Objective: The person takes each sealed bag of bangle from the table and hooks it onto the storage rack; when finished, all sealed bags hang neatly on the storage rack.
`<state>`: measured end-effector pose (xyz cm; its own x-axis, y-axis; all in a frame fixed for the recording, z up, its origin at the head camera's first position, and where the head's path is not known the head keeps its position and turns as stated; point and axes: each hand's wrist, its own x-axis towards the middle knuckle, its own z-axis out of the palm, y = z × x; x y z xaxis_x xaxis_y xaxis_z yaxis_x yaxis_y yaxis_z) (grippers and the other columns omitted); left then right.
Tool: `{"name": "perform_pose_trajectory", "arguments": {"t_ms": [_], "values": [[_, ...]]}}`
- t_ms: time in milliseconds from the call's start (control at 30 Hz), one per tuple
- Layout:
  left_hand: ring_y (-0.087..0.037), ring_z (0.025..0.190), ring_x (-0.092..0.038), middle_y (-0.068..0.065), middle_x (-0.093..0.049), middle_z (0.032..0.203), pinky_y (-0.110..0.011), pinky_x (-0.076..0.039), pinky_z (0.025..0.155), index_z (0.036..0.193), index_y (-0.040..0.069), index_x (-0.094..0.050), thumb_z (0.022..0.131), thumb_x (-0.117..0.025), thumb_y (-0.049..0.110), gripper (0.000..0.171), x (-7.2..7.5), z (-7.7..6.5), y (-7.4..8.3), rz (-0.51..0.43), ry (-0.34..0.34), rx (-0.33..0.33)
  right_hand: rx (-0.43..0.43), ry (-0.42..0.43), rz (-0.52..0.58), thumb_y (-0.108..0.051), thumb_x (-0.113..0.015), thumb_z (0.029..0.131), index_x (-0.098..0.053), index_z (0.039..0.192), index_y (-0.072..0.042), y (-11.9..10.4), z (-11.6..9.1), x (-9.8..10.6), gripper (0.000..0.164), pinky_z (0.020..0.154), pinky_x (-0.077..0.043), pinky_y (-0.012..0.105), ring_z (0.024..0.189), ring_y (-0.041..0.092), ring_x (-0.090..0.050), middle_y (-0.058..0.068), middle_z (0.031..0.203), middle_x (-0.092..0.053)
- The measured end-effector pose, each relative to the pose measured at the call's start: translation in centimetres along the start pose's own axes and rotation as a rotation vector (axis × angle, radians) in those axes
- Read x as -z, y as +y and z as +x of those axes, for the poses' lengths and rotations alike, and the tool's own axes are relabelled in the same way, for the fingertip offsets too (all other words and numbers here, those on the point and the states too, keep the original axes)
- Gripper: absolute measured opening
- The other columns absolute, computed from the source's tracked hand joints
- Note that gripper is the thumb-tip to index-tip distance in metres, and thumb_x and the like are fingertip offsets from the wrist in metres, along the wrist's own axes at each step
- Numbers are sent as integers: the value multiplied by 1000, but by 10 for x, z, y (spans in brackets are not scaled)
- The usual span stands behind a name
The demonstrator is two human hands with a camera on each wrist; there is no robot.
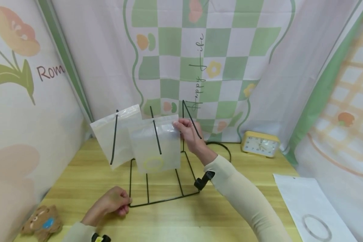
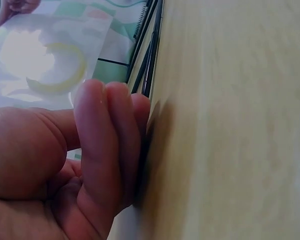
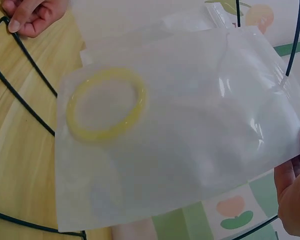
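A black wire display rack (image 1: 130, 181) with long prongs stands on the table. My left hand (image 1: 113, 201) pinches the front left corner of its base, fingers curled; in the left wrist view the fingers (image 2: 97, 150) hide the grip. My right hand (image 1: 192, 134) pinches the upper right corner of a translucent zip bag (image 1: 170, 151) between thumb and fingers. Inside that bag lies a yellow ring (image 3: 74, 107), low down. The middle prong (image 1: 157, 137) passes through the bag's top. Another zip bag (image 1: 125, 141) hangs tilted on the left prong, partly behind the first.
The right prong (image 1: 192, 119) rises beside my right hand, with no bag on it. A yellow clock (image 1: 260, 144) stands at the back right. A flat white bag (image 1: 293, 191) with a grey ring lies at the right edge. At front left is a brown bear toy (image 1: 42, 222).
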<state>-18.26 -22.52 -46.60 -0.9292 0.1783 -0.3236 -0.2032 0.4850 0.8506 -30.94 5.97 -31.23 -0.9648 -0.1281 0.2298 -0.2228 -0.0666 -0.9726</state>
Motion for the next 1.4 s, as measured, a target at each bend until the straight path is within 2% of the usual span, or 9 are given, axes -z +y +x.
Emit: {"name": "perform_pose_trajectory", "arguments": {"t_ms": [167,333,600,900,1133,1400], "values": [[-12,48,-61,-9,-64,61,-24,-55,47,76,-1,-58,90,-63,0,15,-1,0,2,9,17,14,-28,21,9,-17,-67,94,-67,108,2,-1,5,-2,24,70,-58,25,82,14,-64,6,94,-70],[-12,48,-61,-10,-64,61,-25,-55,47,77,-2,-58,90,-63,1,15,-1,0,2,-3,6,17,-40,34,43,-16,-67,94,-67,104,0,0,8,-5,19,69,-57,24,82,14,-64,4,93,-69],[-12,48,-61,-9,-64,61,-24,-55,47,76,-2,-59,90,-63,1,15,0,-1,-1,1,3,14,5,-22,52,-17,-64,96,-66,108,4,6,12,-11,25,68,-56,25,82,15,-65,5,93,-70],[-11,47,-61,-9,-64,60,-24,-55,47,76,-3,-58,91,-63,1,16,1,0,-2,-12,-15,-20,2,-73,71,-20,-58,100,-62,116,3,9,17,-10,29,80,-57,30,90,19,-66,10,103,-68],[-12,48,-61,-10,-64,61,-24,-55,47,77,-2,-58,91,-63,2,15,0,1,-1,-3,-3,7,-26,-17,55,-23,-59,99,-63,117,1,6,20,-14,30,84,-55,30,93,18,-64,9,105,-66],[-12,47,-61,-9,-64,61,-25,-55,47,77,-3,-58,91,-63,2,16,0,-2,-1,7,-4,-14,-35,19,18,-25,-59,99,-63,120,-1,5,22,-18,32,94,-54,38,102,22,-64,12,113,-65]]}}
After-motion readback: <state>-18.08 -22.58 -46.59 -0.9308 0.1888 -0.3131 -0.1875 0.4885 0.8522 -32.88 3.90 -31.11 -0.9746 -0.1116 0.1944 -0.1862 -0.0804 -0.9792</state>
